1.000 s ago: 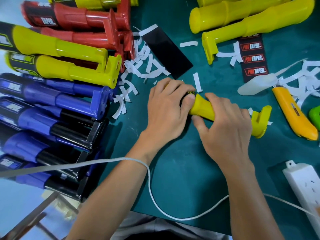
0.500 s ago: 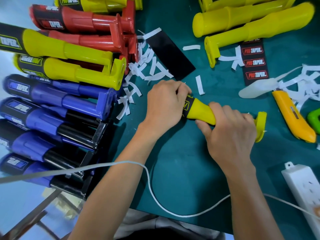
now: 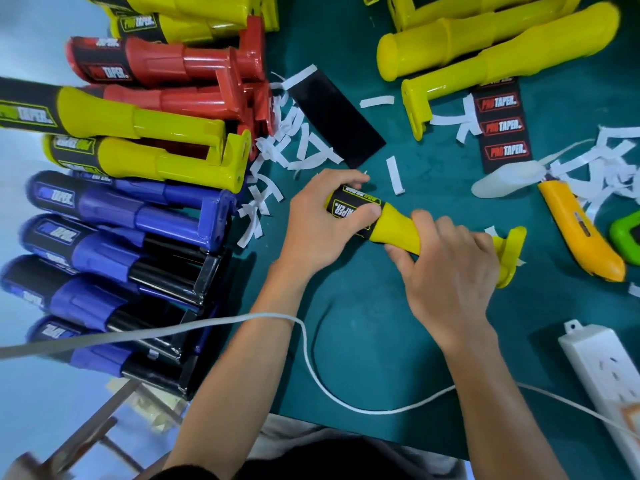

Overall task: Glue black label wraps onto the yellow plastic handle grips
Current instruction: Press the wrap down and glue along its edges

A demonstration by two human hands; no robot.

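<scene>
A yellow handle grip [image 3: 398, 225] lies across the green mat in the middle of the head view. A black label wrap [image 3: 349, 206] with yellow print covers its left end. My left hand [image 3: 317, 220] curls round that wrapped end, thumb pressing on the label. My right hand [image 3: 446, 271] grips the yellow shaft near its flanged end [image 3: 509, 254]. Bare yellow handles [image 3: 485, 53] lie at the top right. A strip of black labels with red print [image 3: 502, 126] and a plain black label [image 3: 336, 119] lie on the mat above my hands.
Finished yellow, red and blue handles [image 3: 138, 161] are stacked at the left. White backing strips [image 3: 294, 147] litter the green mat [image 3: 363, 341]. An orange utility knife [image 3: 578, 230], a green object [image 3: 627, 237], a white power strip [image 3: 609, 368] and a white cable [image 3: 311, 372] lie at the right and front.
My left hand has slid back along the wrapped end, uncovering more of the black label. The handle has turned a little in my hands. The view has shifted slightly.
</scene>
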